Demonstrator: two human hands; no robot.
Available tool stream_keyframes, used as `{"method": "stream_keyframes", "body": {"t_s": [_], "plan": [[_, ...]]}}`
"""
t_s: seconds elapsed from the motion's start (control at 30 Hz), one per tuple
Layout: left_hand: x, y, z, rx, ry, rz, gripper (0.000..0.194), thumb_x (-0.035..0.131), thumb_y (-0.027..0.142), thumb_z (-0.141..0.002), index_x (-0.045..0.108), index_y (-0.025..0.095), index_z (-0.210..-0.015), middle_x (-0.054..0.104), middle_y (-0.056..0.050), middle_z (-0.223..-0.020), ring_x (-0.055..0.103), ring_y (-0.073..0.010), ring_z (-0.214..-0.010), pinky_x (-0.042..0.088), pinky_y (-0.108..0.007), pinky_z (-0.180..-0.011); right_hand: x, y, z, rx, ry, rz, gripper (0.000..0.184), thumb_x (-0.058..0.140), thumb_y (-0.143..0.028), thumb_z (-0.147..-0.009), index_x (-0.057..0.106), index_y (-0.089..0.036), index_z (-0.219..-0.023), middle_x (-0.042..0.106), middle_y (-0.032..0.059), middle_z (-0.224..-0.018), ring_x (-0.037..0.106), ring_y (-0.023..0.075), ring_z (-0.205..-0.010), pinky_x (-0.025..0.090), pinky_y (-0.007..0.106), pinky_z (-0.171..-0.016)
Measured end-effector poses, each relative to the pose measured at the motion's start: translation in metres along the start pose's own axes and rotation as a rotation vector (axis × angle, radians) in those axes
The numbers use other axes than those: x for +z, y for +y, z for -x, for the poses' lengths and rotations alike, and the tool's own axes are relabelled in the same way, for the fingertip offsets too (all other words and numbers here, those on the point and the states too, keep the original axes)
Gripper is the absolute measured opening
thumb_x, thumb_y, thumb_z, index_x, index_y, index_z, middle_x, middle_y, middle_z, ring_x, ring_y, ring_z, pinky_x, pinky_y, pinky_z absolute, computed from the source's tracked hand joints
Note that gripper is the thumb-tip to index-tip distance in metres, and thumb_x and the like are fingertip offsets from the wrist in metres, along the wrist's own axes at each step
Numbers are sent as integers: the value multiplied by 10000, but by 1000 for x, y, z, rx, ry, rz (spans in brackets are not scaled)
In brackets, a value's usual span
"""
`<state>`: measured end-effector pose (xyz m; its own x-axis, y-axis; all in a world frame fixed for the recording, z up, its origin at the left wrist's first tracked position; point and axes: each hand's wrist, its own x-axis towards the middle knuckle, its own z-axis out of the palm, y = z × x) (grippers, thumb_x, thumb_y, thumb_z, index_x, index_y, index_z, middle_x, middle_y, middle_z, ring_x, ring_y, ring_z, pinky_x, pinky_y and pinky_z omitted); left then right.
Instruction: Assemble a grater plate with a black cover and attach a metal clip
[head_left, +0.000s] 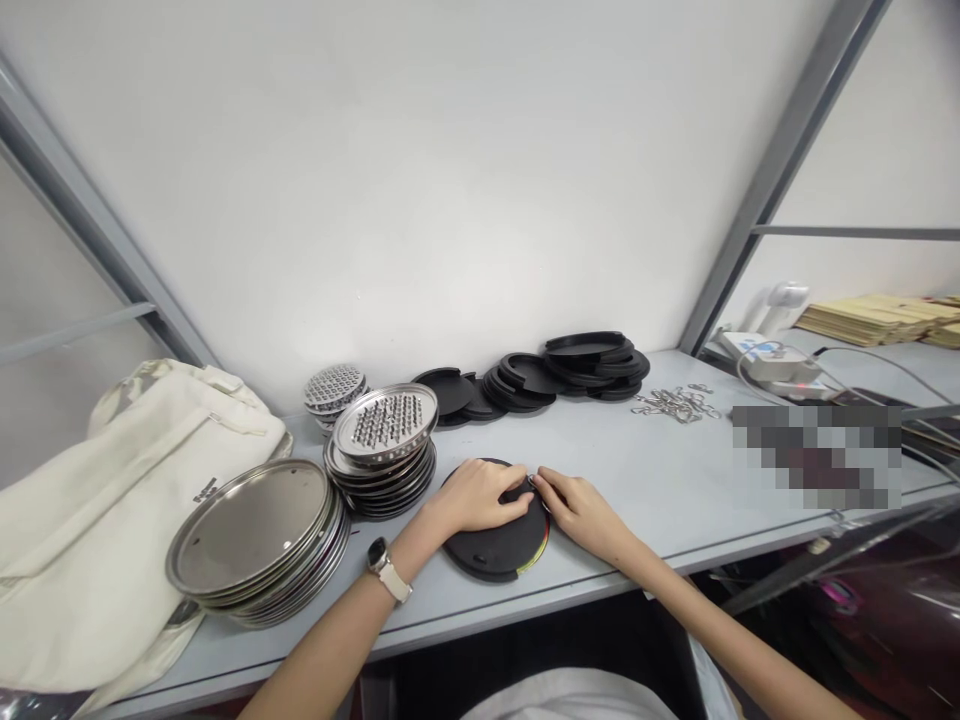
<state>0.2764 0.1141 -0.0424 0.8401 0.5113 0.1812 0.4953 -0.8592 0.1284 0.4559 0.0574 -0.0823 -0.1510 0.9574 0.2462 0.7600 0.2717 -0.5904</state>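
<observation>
A black round disc [491, 545] lies on the grey table near its front edge, with a red and yellow strip showing along its right rim. My left hand [480, 495] rests on top of the disc, fingers bent, with thumb and forefinger closed at its upper right side. At that same edge, my right hand [574, 505] pinches a small shiny metal piece [533, 480], perhaps a clip; the fingertips partly hide it. Left of the disc stands a stack of round metal graters [386, 420].
Large round metal plates [251, 530] are stacked at the left, beside a cream cloth bag [172, 440]. Smaller graters [334, 388] stand behind. Black discs [592, 360] pile up along the wall. Loose metal clips [679, 403] and a white device [769, 355] are rightward.
</observation>
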Motion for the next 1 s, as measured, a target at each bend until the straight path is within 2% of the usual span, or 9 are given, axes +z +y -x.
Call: {"method": "stream_keyframes", "body": {"t_s": [0.43, 1.0], "plan": [[3, -2, 0, 22, 22, -2, 199, 455, 389, -877, 499, 208, -806, 603, 13, -696, 562, -147, -627, 274, -260, -559, 1, 2, 1, -7, -14, 34, 275, 296, -300, -935, 397, -218, -693, 490, -21, -563, 468, 139, -496, 288, 238, -522], [5, -3, 0, 34, 37, -9, 221, 441, 409, -883, 487, 210, -799, 604, 23, -690, 565, -144, -618, 289, -259, -559, 2, 3, 1, 7, -23, 12, 283, 309, -308, -927, 342, -216, -661, 431, -36, -540, 412, 124, -482, 245, 240, -515]]}}
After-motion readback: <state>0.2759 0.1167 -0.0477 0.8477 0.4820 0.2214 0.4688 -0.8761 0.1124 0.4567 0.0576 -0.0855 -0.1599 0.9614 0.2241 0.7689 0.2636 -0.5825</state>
